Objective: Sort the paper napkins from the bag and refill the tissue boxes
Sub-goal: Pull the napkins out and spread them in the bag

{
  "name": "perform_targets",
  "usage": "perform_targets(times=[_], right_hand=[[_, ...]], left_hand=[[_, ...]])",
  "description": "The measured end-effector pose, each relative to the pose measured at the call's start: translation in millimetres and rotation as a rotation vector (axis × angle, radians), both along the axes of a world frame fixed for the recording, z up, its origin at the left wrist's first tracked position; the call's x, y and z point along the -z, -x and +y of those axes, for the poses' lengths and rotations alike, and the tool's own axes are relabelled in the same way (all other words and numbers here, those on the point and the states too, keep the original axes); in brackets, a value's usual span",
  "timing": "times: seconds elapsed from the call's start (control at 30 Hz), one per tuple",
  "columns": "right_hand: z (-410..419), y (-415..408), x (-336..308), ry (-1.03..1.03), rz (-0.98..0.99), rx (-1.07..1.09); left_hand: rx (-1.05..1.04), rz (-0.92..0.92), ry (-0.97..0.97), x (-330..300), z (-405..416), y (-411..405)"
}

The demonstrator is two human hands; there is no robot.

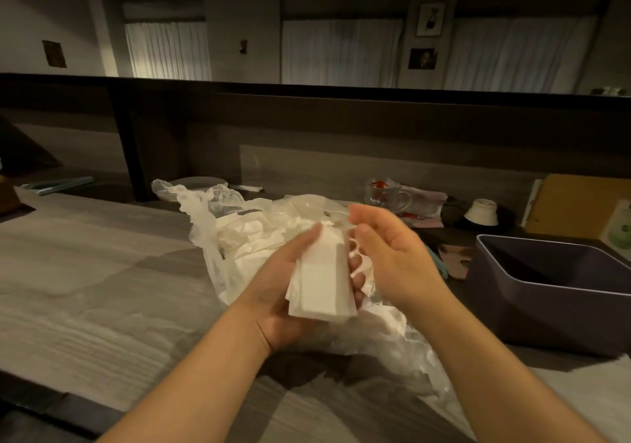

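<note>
Nearest the camera, two bare forearms are seen reaching forward over a grey wood-grain table (85, 272); the left hand (290, 292) is held palm up with its fingers curled round a stack of folded white paper napkins (322, 278), the thumb laid along the stack's left edge and the fingertips (356, 265) showing past its right edge; the stack is thus gripped, and its long axis is seen to run away from the camera, tilted slightly to the right. The right hand (389, 251) is held just beside the stack on its right, fingers loosely extended and holding nothing; whether it touches the napkins cannot be told, since its fingertips are blurred.

Beneath and beyond both hands a crumpled clear plastic bag (211, 237) is spread on the table, with loose white napkins (246, 237) still lying inside it, directly ahead of the held stack. A dark open-topped tissue box (512, 313) is set to the right, well apart from the left hand and nearer the right; no napkins can be seen in the part of its interior that shows.

The coming move is judged to turn on this: the stack lies left of the box, so a carry rightward across the bag would be called for, or a transfer to the nearer right hand.
</note>
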State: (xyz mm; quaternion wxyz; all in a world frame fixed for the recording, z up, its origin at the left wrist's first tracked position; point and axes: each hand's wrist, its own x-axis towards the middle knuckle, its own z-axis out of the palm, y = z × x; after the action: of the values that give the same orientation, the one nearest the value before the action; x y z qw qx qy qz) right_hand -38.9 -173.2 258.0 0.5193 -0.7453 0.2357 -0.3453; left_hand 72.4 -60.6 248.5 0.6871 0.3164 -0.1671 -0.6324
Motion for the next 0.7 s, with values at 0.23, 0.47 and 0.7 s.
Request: perform_targets(times=[0.23,0.47,0.7], right_hand=[[-33,5,8,0.266,0.564,0.027],[-36,10,9,0.35,1.001,-0.11],[-29,16,1,0.433,1.07,-0.296]], left_hand=[[-0.247,0.241,0.088,5,-4,-19],[-0.205,0.193,0.006,8,-5,-23],[-0.101,0.119,-0.025,10,-6,-24]])
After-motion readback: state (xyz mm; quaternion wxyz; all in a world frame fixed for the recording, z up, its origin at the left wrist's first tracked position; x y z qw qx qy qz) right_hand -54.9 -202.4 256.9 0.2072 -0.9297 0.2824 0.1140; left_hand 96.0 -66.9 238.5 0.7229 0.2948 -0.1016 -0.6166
